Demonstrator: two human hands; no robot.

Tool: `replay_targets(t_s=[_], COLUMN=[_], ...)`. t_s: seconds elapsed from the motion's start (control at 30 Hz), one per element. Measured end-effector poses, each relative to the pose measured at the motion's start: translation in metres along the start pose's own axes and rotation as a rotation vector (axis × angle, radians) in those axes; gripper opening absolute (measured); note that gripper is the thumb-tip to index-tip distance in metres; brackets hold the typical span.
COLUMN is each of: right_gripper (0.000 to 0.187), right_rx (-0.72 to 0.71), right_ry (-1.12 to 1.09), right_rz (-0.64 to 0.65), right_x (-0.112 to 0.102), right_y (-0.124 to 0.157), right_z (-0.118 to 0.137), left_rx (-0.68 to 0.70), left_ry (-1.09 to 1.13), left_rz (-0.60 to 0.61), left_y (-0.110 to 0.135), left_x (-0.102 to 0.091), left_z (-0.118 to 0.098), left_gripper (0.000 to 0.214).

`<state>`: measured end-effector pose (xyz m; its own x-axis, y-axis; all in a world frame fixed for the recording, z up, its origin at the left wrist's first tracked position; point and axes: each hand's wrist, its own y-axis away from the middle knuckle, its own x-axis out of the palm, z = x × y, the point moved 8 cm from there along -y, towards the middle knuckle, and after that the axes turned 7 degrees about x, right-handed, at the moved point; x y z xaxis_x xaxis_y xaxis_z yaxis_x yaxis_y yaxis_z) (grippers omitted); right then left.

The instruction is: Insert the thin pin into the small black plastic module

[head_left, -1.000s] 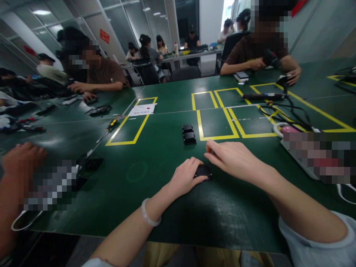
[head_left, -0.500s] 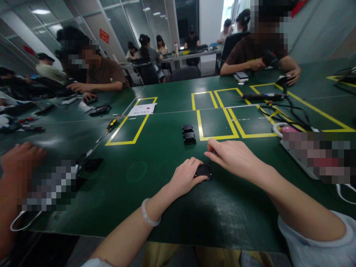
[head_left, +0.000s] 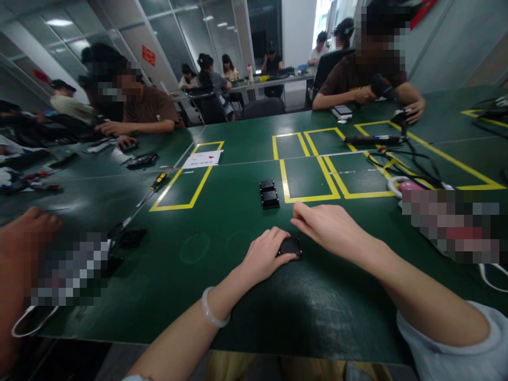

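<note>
My left hand [head_left: 262,255] is closed around a small flat black square part [head_left: 291,246], holding it against the green table. Small light spots show at the part's right corners. Just above its upper right corner, my right hand [head_left: 327,223] has thumb and forefinger pinched together. Something thin and dark may show below those fingertips, but it is too small to name. Beyond my hands lies a black block with two raised square sections [head_left: 269,194], untouched.
Yellow tape rectangles [head_left: 311,199] mark the green table [head_left: 238,296]. A yellow-black screwdriver [head_left: 159,181] and white paper [head_left: 203,159] lie left. Black cables [head_left: 420,164] and a blurred phone-like object [head_left: 448,225] are right. Another person's hand [head_left: 29,233] rests at left; co-workers sit opposite.
My right hand's pinched fingertips have shifted slightly left and down, closer to the black part's corner. My left hand keeps its hold on the part.
</note>
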<state>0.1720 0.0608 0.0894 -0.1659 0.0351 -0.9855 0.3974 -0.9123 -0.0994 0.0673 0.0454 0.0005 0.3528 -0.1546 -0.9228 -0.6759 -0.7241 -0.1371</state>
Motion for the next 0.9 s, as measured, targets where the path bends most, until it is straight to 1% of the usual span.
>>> replay_targets(t_s=[0.13,0.23,0.4,0.47,0.6,0.7,0.9], right_gripper=[0.013,0.012,0.022,0.02,0.014,0.012,0.02], right_rx=[-0.052,-0.071,0.003,0.001,-0.045,-0.051,0.008], right_ry=[-0.081,-0.102,-0.029,-0.017,-0.077,-0.094,0.001], right_rz=[-0.012,-0.025,-0.008,-0.005,-0.001,0.003,0.025], right_x=[-0.0015,-0.0038,-0.0005,0.0006,-0.0015,-0.0045,-0.0018], right_y=[0.002,0.0035,0.0,-0.0008,0.0021,0.0044,0.0015], right_z=[0.002,0.0038,0.0001,-0.0008,-0.0005,-0.0002,-0.0021], left_rx=[-0.007,-0.004,-0.006,-0.004,-0.003,-0.002,-0.008], left_ry=[0.008,0.001,-0.007,-0.007,-0.001,0.003,0.0], left_rz=[-0.003,-0.005,-0.004,-0.002,-0.002,-0.005,-0.004], left_y=[-0.0001,-0.0001,-0.0002,-0.0003,-0.0004,-0.0003,-0.0001], left_x=[-0.0016,-0.0015,-0.0001,-0.0002,-0.0014,-0.0019,-0.0008], left_z=[-0.0006,-0.0013,-0.0009,-0.0008,-0.0012,-0.0019,-0.0015], left_gripper=[0.035,0.035,0.037,0.036,0.035,0.035,0.035])
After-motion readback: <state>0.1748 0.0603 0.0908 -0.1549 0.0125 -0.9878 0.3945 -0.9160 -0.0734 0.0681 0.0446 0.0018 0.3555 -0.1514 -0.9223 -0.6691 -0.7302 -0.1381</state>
